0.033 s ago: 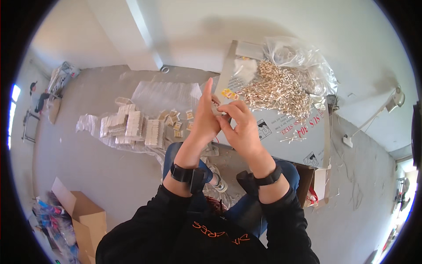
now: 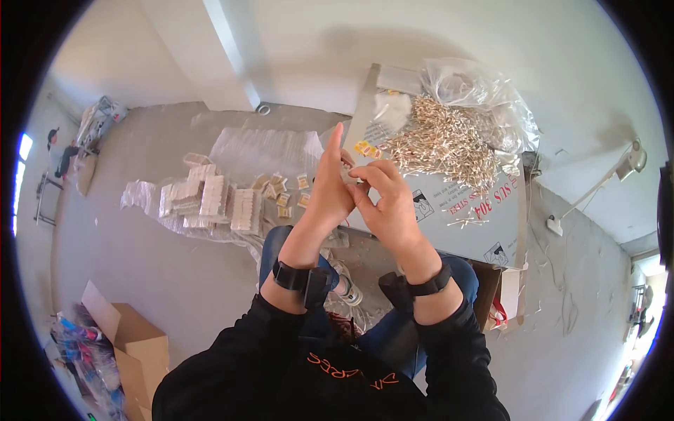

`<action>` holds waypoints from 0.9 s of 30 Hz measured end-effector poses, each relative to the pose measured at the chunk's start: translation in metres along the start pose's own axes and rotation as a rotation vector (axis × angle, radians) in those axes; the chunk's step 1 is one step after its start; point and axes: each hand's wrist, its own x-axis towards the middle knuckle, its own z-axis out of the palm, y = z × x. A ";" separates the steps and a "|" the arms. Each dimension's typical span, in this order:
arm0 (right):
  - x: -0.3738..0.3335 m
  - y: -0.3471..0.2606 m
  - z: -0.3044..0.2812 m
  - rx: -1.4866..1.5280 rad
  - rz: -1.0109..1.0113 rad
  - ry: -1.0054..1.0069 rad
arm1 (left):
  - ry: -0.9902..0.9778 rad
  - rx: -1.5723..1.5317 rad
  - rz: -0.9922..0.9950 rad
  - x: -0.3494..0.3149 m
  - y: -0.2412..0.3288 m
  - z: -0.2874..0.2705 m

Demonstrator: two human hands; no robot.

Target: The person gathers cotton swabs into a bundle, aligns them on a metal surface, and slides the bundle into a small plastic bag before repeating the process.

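My left hand (image 2: 328, 184) is raised in front of my knees, seen edge-on with its fingers pointing up. Its palm side is turned toward my right hand (image 2: 382, 200), whose thumb and forefinger are pinched together against it. Between the two hands sits something small and pale, mostly covered by fingers, so I cannot make out its kind. Just beyond the hands, a large heap of cotton swabs (image 2: 449, 140) lies on a grey panel-like work surface (image 2: 463, 235). Small yellow-and-white labels or cards (image 2: 366, 149) rest at its left edge, close to my fingers.
On the floor at left, stacks of small white packs (image 2: 214, 196) lie on clear plastic sheeting (image 2: 263, 149), with several loose yellow-and-white packs (image 2: 283, 199) beside them. A clear bag (image 2: 484, 91) lies behind the swabs. A carton (image 2: 140, 344) stands at lower left, a white lamp (image 2: 628, 161) at right.
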 end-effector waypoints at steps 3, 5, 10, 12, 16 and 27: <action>-0.001 0.008 -0.005 0.020 -0.035 -0.013 | 0.018 0.060 0.133 -0.001 0.010 -0.001; 0.000 0.010 -0.011 0.052 0.017 0.006 | -0.117 -0.246 -0.201 -0.004 0.027 -0.006; 0.002 0.020 -0.022 0.198 0.179 0.023 | -0.161 -0.828 -0.351 -0.007 0.015 -0.007; 0.002 0.022 -0.026 0.223 0.198 -0.007 | -0.188 -0.918 -0.443 -0.006 0.016 -0.008; 0.000 0.020 -0.024 0.227 0.230 0.015 | -0.202 -0.912 -0.431 -0.007 0.019 -0.007; 0.000 0.027 -0.020 0.310 0.301 0.088 | -0.080 -0.898 -0.385 -0.009 0.017 0.008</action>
